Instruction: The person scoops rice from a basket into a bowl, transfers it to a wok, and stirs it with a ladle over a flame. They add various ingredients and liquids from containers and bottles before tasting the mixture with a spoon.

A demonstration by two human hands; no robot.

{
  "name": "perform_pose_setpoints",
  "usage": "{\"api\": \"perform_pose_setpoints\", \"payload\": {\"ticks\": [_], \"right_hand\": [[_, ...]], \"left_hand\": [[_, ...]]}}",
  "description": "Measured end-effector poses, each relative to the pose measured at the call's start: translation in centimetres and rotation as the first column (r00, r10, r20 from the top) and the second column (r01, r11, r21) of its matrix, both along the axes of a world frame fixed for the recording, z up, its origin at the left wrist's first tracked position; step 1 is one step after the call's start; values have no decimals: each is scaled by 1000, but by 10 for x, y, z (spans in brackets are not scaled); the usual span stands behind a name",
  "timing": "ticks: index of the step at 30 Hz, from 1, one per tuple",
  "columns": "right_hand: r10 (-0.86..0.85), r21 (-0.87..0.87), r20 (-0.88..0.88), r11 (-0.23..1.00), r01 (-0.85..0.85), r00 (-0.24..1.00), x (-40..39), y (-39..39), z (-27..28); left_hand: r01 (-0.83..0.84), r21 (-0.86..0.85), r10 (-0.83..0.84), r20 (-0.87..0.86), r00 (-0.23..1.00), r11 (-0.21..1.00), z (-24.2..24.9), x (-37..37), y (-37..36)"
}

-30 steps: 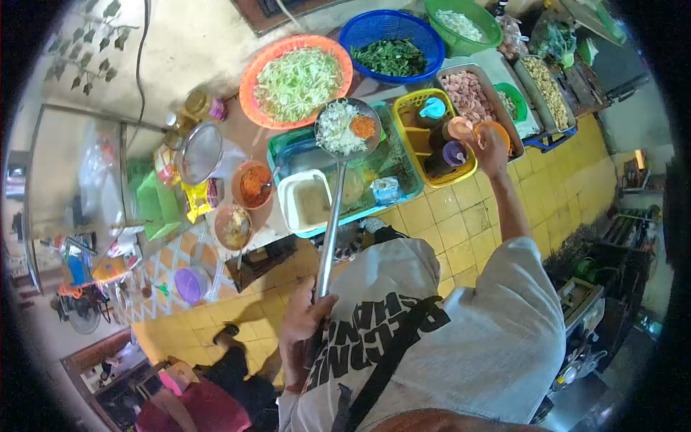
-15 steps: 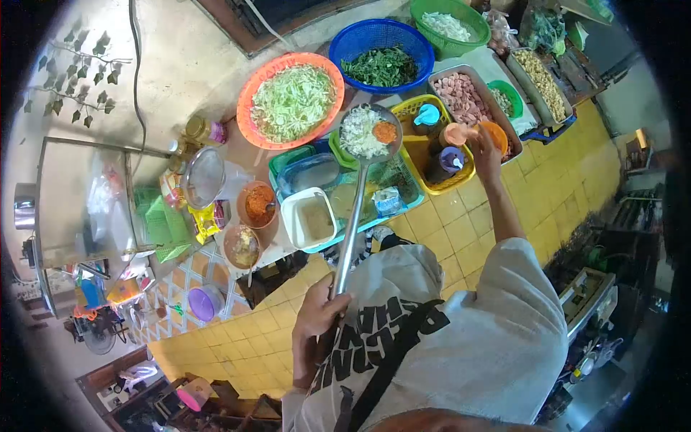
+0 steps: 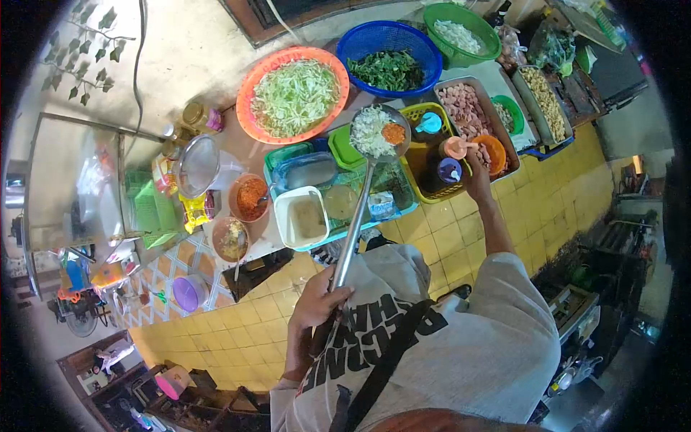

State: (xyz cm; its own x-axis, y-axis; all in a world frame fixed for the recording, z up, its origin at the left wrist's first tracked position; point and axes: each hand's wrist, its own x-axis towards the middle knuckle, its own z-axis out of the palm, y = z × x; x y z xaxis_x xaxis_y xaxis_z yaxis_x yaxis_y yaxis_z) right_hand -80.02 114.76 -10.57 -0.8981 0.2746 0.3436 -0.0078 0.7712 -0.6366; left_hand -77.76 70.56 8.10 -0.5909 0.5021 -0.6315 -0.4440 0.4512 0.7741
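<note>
My left hand point(image 3: 320, 299) is closed around the long metal handle of a ladle point(image 3: 360, 209). The ladle's round bowl holds chopped white pieces point(image 3: 371, 129) and an orange-red paste point(image 3: 394, 133). Stretched out to the right, my right hand point(image 3: 478, 176) has its fingers drawn together beside the yellow basket point(image 3: 440, 194) and the orange bowl point(image 3: 491, 153); what it grips, if anything, is too small to make out. Bottles with a blue point(image 3: 430, 123), a peach point(image 3: 455, 147) and a purple top point(image 3: 450, 171) stand in the basket.
Around the ladle are an orange colander of shredded cabbage point(image 3: 295, 99), a blue basket of greens point(image 3: 389, 70), a tray of pink meat pieces point(image 3: 463, 108), a white tub point(image 3: 301, 217) and a container of red paste point(image 3: 250, 198). Yellow tiles point(image 3: 273, 317) cover the floor.
My right hand has moved down and slightly left, from over the orange bowl to its near left side. The view has shifted a little, and my left hand still holds the ladle.
</note>
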Motion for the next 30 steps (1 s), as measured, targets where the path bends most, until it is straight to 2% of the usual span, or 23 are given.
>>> {"api": "perform_pose_setpoints", "payload": {"ticks": [1, 3, 5, 6, 7, 8, 9, 10, 12, 14, 16, 17, 18, 19, 20, 21, 23, 24, 28, 30], "right_hand": [[-6, -144, 64, 989, 15, 998, -4, -1, -6], [21, -238, -33, 971, -28, 999, -21, -7, -5], [88, -226, -116, 968, -113, 989, -39, -11, -3], [45, -681, 104, 732, 38, 994, -46, -26, 20], [52, -843, 202, 517, 146, 978, -56, -31, 30], [49, -585, 7, 811, -36, 999, -61, -20, 13], [124, -202, -173, 967, -159, 977, -67, -19, 11], [120, -202, -177, 967, -155, 977, -73, -14, 12], [95, 10, 36, 995, -95, 995, -82, -5, 32], [158, -54, 298, 987, -149, 942, -93, -2, 78], [177, 159, 408, 952, -261, 896, -102, -26, 148], [177, 160, 410, 952, -261, 895, -108, -33, 159], [175, 413, 404, 841, -349, 898, -112, -37, 167], [175, 631, 397, 660, -407, 901, -116, -44, 175], [99, 700, 456, 574, -425, 885, -117, -55, 185], [99, 701, 455, 573, -424, 885, -117, -61, 184], [117, 807, 446, 376, -456, 887, -118, -72, 187], [56, 798, 519, 325, -507, 853, -117, -79, 191], [28, 776, 575, 298, -556, 818, -120, -84, 185], [-4, 760, 567, 389, -521, 824, -121, -83, 184]], "left_hand": [[7, 1, -7, 6, 1000, 1000, -2, 0, 0], [24, -4, -24, 2, 1000, 1000, -6, -1, -3], [22, 23, -22, 5, 1000, 1000, -8, -1, -5], [8, 48, -9, 5, 1000, 999, -9, -1, -4], [20, 52, -21, 6, 1000, 998, -9, -2, -2], [-2, 59, 0, 33, 999, 998, -7, -1, -1], [-27, 64, 23, 57, 998, 998, -5, -1, -1], [-22, 63, 19, 52, 998, 998, -4, -2, 1], [-25, 42, 25, 14, 1000, 999, -1, -2, 6], [-26, 43, 24, 39, 999, 999, -2, -2, 5], [-25, 45, 22, 70, 997, 999, -3, 1, 5], [-28, 51, 25, 58, 998, 998, -5, 1, 5], [-29, 57, 27, 46, 999, 998, -6, 2, 4], [-29, 58, 26, 48, 999, 998, -9, 3, 3], [7, 60, -6, -17, 1000, 998, -14, 2, 2], [44, 59, -39, -82, 996, 997, -16, 2, 2], [37, 37, -35, -61, 998, 999, -8, -1, 8], [30, 12, -29, -39, 999, 999, -4, -1, 9], [67, -5, -68, -117, 991, 998, -16, 0, 5], [44, 4, -43, -77, 996, 999, -13, -1, 6]]}}
